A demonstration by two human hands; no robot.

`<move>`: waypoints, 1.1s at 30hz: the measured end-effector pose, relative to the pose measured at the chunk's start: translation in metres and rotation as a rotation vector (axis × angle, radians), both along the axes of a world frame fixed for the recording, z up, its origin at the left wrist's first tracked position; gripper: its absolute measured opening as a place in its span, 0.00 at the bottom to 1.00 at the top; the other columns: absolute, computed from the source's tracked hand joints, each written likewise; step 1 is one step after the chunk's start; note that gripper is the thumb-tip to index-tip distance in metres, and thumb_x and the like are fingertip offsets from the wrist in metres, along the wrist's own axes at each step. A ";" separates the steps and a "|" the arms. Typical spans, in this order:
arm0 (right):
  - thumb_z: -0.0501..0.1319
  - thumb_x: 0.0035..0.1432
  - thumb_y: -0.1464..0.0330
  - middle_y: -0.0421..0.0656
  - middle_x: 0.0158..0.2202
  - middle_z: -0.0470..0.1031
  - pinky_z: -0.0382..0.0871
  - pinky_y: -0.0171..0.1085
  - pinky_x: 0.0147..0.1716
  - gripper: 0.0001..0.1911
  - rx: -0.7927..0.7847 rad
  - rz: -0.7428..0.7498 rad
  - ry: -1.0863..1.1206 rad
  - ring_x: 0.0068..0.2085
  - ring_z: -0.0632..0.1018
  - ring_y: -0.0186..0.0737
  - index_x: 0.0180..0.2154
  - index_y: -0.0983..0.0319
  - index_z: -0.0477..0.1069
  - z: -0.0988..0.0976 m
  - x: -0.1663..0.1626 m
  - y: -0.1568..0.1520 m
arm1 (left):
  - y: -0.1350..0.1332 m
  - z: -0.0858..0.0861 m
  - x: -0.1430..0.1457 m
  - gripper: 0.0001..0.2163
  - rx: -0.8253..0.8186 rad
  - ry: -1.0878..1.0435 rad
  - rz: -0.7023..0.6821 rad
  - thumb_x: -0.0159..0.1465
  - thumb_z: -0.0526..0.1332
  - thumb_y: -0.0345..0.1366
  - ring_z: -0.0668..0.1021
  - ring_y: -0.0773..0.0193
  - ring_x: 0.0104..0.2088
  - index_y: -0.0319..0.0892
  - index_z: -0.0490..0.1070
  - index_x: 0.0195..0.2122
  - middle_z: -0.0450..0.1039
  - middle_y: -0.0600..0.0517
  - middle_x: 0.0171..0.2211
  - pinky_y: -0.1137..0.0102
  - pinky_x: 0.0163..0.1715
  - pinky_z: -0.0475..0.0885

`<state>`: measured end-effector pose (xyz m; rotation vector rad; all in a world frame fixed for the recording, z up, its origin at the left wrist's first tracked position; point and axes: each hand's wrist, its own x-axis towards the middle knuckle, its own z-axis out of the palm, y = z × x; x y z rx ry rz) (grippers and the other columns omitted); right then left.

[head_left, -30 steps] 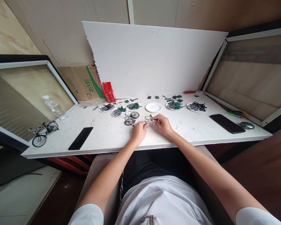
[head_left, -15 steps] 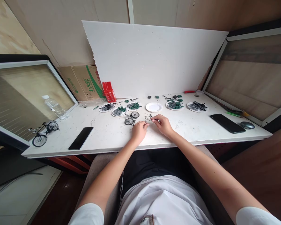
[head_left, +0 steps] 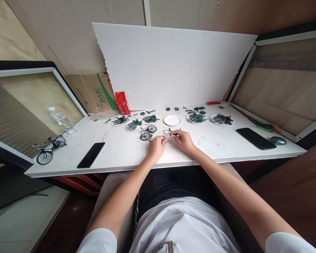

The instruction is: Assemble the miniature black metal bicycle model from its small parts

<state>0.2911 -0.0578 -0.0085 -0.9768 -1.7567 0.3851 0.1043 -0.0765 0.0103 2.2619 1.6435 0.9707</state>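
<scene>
While both hands keep nearly the same place as half a second ago, with the right fingers shifted only slightly, the work looks like fine, patient handling. Over the near middle of the table [head_left: 123, 151], the left hand [head_left: 156, 146] seems to pinch a thin part [head_left: 166, 136]; the right hand [head_left: 183, 140] grasps a dark piece [head_left: 175, 134] beside it. A model bicycle [head_left: 146, 135] lies just left. Fingers hide whether the parts touch, and their shapes are too small to read.
</scene>
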 end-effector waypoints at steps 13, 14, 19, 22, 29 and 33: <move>0.61 0.67 0.61 0.47 0.43 0.84 0.73 0.39 0.33 0.11 0.026 0.008 0.001 0.41 0.81 0.46 0.43 0.57 0.80 0.001 0.000 -0.001 | -0.001 0.001 0.000 0.09 -0.002 -0.009 -0.005 0.70 0.60 0.36 0.78 0.59 0.35 0.42 0.78 0.34 0.81 0.47 0.37 0.70 0.32 0.65; 0.61 0.67 0.61 0.46 0.43 0.84 0.72 0.38 0.33 0.11 0.033 0.010 0.006 0.42 0.82 0.46 0.43 0.57 0.80 0.001 0.000 -0.001 | -0.001 0.001 0.000 0.09 -0.001 -0.009 -0.005 0.70 0.61 0.36 0.78 0.59 0.35 0.42 0.78 0.34 0.81 0.47 0.37 0.70 0.32 0.65; 0.62 0.67 0.62 0.45 0.42 0.84 0.71 0.37 0.31 0.09 0.048 0.016 0.025 0.42 0.82 0.45 0.42 0.57 0.81 0.003 -0.001 -0.003 | -0.001 0.000 0.000 0.09 0.002 -0.012 -0.008 0.70 0.61 0.36 0.78 0.58 0.37 0.42 0.78 0.35 0.81 0.47 0.37 0.70 0.32 0.65; 0.62 0.66 0.63 0.45 0.42 0.84 0.71 0.37 0.30 0.09 0.058 0.021 0.026 0.41 0.82 0.45 0.41 0.57 0.81 0.004 -0.001 -0.005 | -0.001 0.000 0.000 0.09 0.006 -0.001 -0.011 0.70 0.61 0.36 0.79 0.58 0.37 0.42 0.78 0.35 0.81 0.47 0.37 0.70 0.32 0.65; 0.60 0.67 0.64 0.46 0.42 0.84 0.71 0.37 0.31 0.10 0.064 -0.007 0.022 0.41 0.81 0.44 0.41 0.57 0.80 0.003 -0.001 -0.004 | -0.001 0.001 0.001 0.09 -0.001 0.008 -0.007 0.71 0.60 0.37 0.79 0.58 0.36 0.42 0.78 0.35 0.81 0.47 0.37 0.70 0.31 0.65; 0.60 0.67 0.63 0.46 0.42 0.83 0.72 0.38 0.32 0.10 0.054 -0.002 0.015 0.41 0.81 0.45 0.41 0.57 0.80 0.003 -0.001 -0.003 | -0.001 0.001 0.001 0.09 -0.007 0.009 -0.001 0.71 0.60 0.37 0.79 0.58 0.36 0.42 0.78 0.35 0.81 0.46 0.37 0.70 0.32 0.66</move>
